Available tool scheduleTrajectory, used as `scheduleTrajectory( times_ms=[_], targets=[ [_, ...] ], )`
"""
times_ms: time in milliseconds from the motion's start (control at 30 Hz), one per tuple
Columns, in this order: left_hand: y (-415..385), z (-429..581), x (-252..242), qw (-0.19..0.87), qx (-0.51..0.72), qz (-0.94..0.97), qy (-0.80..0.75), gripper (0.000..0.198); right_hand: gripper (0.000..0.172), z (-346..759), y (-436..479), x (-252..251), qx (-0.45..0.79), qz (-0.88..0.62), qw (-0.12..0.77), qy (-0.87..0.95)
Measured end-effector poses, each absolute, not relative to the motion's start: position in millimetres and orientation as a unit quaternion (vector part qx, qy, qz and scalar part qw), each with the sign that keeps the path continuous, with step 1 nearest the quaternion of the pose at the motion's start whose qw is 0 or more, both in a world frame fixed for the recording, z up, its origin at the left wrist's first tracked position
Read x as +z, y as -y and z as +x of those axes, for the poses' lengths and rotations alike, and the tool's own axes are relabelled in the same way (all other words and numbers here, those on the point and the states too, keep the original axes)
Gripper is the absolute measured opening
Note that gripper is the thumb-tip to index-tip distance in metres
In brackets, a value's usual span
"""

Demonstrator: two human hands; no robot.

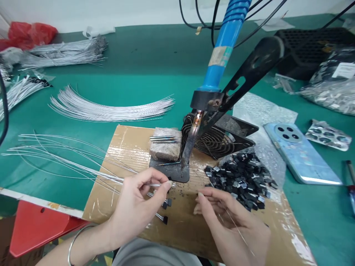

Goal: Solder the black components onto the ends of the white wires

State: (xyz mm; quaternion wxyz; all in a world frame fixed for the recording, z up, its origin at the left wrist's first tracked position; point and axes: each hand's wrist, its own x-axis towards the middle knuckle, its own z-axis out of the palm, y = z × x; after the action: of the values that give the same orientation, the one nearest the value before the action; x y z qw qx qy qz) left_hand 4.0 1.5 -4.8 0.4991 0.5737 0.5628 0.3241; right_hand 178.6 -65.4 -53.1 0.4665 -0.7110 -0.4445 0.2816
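My left hand (pixel 140 203) pinches the ends of thin white wires (pixel 111 178) between thumb and fingers, just in front of the soldering iron's tip. The wires trail off to the left. Below those fingers, several wire ends with small black connectors (pixel 164 220) lie over the cardboard. My right hand (pixel 231 221) is curled beside the heap of loose black connectors (pixel 244 179), with a thin silvery strand (pixel 240 232), like solder wire, running through it. Its fingertips partly hide whatever else they hold. The blue-handled soldering iron (pixel 222 51) points down from a black metal bracket.
A cardboard sheet (pixel 130 147) carries a wrapped block (pixel 165 149) and a black fan (pixel 215 136). Behind lies a fanned bundle of white wires (pixel 111 109). To the right are a blue phone (pixel 307 159), a blister pack (pixel 328 135) and a black crate (pixel 310 48). A red stool (pixel 41 229) stands lower left.
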Motion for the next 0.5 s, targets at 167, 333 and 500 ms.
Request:
scheduleTrajectory(
  times_ms=[167,333,500],
  targets=[
    [-1.2,4.1,-2.6,0.500,0.309,0.577,-0.567,0.010,0.015,164.3,53.9,-36.0,0.370,-0.678,0.523,0.359],
    [-2.5,4.9,0.6,0.500,0.280,0.583,-0.576,0.013,0.010,158.2,45.7,-30.3,0.423,-0.634,0.548,0.345],
    [-6.0,6.6,5.1,0.549,0.293,0.562,-0.545,0.012,0.008,154.5,44.1,-30.6,0.465,-0.598,0.550,0.350]
  ],
)
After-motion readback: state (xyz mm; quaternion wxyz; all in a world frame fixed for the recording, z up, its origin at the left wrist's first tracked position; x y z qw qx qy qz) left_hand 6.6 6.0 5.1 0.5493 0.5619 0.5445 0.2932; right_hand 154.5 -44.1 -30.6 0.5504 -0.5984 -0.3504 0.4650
